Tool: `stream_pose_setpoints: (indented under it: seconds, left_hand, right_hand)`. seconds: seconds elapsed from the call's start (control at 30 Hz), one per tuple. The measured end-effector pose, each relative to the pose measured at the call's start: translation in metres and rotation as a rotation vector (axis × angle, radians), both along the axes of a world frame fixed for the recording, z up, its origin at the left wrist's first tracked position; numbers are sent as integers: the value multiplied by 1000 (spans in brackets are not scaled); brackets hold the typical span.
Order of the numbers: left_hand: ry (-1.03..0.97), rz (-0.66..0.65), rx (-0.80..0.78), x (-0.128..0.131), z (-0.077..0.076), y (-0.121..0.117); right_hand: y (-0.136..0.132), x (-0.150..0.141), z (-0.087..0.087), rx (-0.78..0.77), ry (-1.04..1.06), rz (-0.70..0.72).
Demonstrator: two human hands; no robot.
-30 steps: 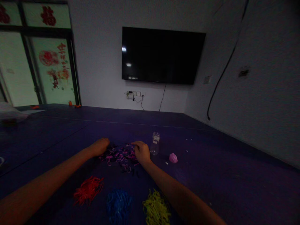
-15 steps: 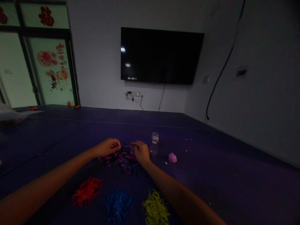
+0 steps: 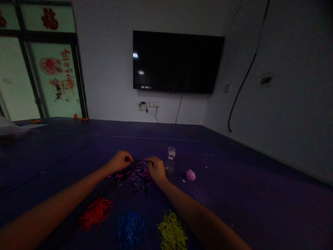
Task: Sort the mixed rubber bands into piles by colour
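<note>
A loose pile of small pink, purple and black rubber bands [image 3: 135, 176] is spread on the dark purple surface. My left hand [image 3: 120, 161] is at the pile's left side, thumb and forefinger curled into a pinch; anything between the tips is too small to make out. At the right side of the pile is my right hand [image 3: 156, 169], its forefinger reaching left over the bands and the other fingers folded. Whatever its fingertips may hold is hidden. Just beyond the right hand stands a clear open bottle [image 3: 170, 160] with a small label.
Nearer me lie a red heap of bands [image 3: 95, 213], a blue heap [image 3: 130, 229] and a yellow heap [image 3: 172, 232]. A crumpled pink object [image 3: 190, 175] sits right of the bottle, among tiny white scraps. A plastic bag [image 3: 10, 128] rests at far left.
My left hand has lifted slightly and its fingers have closed more into a pinch. The right hand stays nearly where it was. The view has shifted slightly.
</note>
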State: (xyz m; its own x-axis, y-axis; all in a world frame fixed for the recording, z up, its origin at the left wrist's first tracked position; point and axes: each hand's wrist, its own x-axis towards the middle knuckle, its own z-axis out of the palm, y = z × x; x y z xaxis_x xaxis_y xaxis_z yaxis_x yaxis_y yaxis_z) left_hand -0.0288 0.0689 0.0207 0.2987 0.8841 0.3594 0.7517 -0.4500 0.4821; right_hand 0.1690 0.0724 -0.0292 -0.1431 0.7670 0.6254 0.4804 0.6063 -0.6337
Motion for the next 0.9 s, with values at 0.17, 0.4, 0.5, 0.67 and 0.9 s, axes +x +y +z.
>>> stream_pose_setpoints:
  seconds: [0.17, 0.4, 0.5, 0.67, 0.9]
  left_hand:
    - [-61, 49, -29, -2, 3, -2]
    - [5, -241, -322, 25, 25, -62]
    - [114, -437, -373, 38, 23, -98]
    - [138, -596, -353, 45, 14, -126]
    - [65, -376, -305, 25, 29, -89]
  right_hand:
    - [2, 1, -2, -8, 17, -6]
    - [10, 1, -8, -72, 157, -74]
    - [12, 3, -10, -139, 227, -97]
    - [14, 6, -10, -188, 233, -121]
    - [9, 2, -3, -142, 226, -5]
